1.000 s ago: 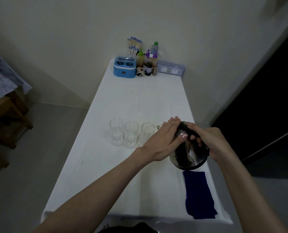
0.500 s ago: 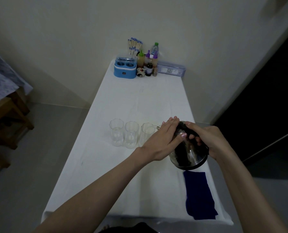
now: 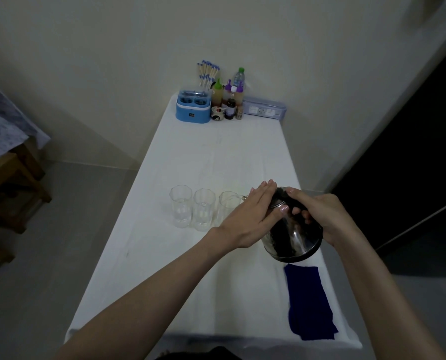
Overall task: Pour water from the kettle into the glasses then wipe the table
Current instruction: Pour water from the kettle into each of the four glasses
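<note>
Three clear glasses stand in a row mid-table: the left glass [image 3: 180, 206], the middle glass [image 3: 204, 209] and the right glass [image 3: 228, 207]. A shiny steel kettle [image 3: 292, 241] is tilted leftward, its spout at the right glass's rim. My right hand [image 3: 320, 216] grips the kettle's black handle. My left hand [image 3: 250, 216] lies flat on the kettle's lid, fingers together. A dark blue cloth [image 3: 309, 302] lies on the white table [image 3: 216, 157] near its front right corner. The spout and any stream of water are hidden behind my left hand.
At the table's far end stand a blue container [image 3: 192, 107], several bottles [image 3: 229, 97], a bundle of sticks [image 3: 207, 72] and a flat clear box [image 3: 264, 109]. A wooden table [image 3: 6, 183] is at the left. A dark doorway is at the right.
The kettle and both hands hold almost the same pose. The view has shifted only slightly.
</note>
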The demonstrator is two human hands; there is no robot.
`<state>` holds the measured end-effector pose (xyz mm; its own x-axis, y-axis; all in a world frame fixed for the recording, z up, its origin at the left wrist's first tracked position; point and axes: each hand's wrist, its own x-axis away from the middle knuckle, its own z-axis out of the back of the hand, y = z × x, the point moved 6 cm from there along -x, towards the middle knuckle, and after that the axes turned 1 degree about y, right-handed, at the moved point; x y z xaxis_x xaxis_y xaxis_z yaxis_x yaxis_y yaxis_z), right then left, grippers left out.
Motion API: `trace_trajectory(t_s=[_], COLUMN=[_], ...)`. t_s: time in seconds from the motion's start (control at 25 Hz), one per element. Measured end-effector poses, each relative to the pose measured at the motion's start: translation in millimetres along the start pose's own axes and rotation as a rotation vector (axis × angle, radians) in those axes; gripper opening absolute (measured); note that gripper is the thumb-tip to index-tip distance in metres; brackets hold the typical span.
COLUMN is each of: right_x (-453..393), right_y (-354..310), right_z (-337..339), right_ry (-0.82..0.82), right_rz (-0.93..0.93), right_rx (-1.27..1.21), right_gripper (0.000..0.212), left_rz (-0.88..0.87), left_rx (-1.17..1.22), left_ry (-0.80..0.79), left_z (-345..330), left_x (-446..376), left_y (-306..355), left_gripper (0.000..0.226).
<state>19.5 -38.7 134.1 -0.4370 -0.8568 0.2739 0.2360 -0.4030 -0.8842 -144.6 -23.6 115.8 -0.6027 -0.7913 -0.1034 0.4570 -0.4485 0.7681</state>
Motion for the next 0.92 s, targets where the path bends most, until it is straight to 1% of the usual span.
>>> trace_trajectory(t_s=[0.28, 0.92], right_x=[-3.6, -8.8], right_y=[-0.3, 2.7], right_z=[1.5, 2.4], right_ry=[-0.012, -0.029], right_rz=[0.015, 0.005], right_rx=[0.004, -0.002], right_gripper=[0.071, 0.073], left_rz=[-0.014, -0.019], left_rx=[-0.003, -0.016], left_ry=[0.004, 0.009], left_z=[-0.1, -0.9], left_x=[-1.8, -4.0], left_y=[1.2, 1.9], left_gripper=[0.068, 0.067])
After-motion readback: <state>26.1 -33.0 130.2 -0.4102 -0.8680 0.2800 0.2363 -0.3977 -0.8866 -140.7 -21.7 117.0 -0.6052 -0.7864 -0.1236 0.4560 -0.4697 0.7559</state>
